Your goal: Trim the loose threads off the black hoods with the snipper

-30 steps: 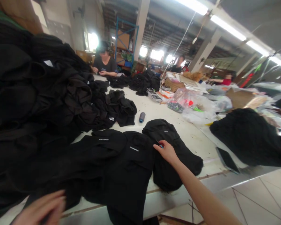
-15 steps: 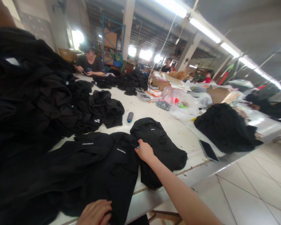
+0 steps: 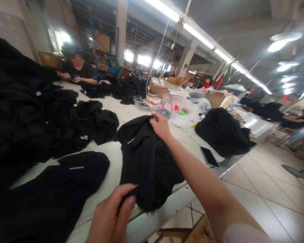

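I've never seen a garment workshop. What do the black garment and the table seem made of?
The black garment looks like a soft, matte fabric, probably a synthetic knit, given its limp folds, though the fibre can't be told. The table looks like smooth white laminate, with a faint sheen on its top.

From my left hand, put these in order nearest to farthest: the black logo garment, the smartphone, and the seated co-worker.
In the head view, from the left hand:
1. Black logo garment: on the table, just left of the hand.
2. Smartphone: to the right, near the table's edge.
3. Seated co-worker: far down the table, on the left.
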### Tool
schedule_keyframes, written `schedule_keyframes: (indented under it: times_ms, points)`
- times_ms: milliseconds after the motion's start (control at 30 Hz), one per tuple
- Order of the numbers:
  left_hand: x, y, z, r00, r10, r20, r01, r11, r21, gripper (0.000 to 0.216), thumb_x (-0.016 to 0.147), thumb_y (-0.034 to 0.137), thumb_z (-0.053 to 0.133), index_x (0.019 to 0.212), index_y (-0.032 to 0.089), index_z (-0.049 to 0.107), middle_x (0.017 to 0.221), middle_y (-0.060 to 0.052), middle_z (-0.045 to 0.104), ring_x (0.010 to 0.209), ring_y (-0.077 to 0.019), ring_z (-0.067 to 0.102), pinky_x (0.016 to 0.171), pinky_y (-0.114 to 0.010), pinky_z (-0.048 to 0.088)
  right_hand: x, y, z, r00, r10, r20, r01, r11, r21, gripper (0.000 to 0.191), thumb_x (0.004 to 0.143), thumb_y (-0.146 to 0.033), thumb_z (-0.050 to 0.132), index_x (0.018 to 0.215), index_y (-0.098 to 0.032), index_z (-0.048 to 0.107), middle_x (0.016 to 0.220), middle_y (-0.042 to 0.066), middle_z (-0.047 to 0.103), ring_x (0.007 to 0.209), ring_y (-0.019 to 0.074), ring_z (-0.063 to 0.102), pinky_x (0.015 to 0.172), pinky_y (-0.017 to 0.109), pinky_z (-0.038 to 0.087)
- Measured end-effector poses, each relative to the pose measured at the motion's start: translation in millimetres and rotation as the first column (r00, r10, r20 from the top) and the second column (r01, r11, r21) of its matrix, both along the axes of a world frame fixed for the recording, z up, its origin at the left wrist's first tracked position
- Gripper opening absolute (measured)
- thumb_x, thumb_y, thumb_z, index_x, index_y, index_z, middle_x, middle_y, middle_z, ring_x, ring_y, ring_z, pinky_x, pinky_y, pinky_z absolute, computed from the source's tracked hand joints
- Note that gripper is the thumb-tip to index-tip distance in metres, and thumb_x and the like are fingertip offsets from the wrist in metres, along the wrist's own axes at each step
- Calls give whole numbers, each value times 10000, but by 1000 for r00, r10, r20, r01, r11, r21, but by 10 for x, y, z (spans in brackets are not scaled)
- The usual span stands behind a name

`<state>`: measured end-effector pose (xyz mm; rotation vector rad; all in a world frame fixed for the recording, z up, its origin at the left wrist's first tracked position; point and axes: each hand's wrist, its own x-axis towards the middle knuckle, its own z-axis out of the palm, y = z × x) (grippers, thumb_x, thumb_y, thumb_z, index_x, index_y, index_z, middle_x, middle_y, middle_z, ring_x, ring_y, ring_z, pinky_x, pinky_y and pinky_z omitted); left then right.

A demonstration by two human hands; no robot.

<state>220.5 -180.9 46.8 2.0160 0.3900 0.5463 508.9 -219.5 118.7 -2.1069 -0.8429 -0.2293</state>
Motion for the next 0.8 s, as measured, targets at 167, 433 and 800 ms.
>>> schedule_keyframes:
  times_ms: [167,433,800]
  points:
    - [1017,-490,-192,944,-330,-19,330,944,19,352,871,338,361,1179,252,507,1087,-35,634,976,-203,591,851,-311,440,579,-612,-290,946,-151,-287,141,988,-55,298,776,-291,612,1024,-129,576,892,32,611,761,151,574,696,314,471]
    - [1230,-495,-1140,927,-339,-163,376,817,438,454,863,347,416,1299,223,391,1327,-64,459,1219,-217,410,1002,-422,350,770,-1369,-1327,741,-355,-569,334,931,-146,311,865,-306,520,1135,-153,509,1123,76,540,930,188,566,770,383,491]
    - [1210,-344,-1113,998,22,-61,-33,983,-180,265,820,403,419,921,211,571,918,-45,632,887,-220,590,825,-377,471,1133,-1234,-1557,651,-244,-718,293,954,-58,301,864,-300,522,1125,-152,514,1111,73,545,926,186,567,773,385,489]
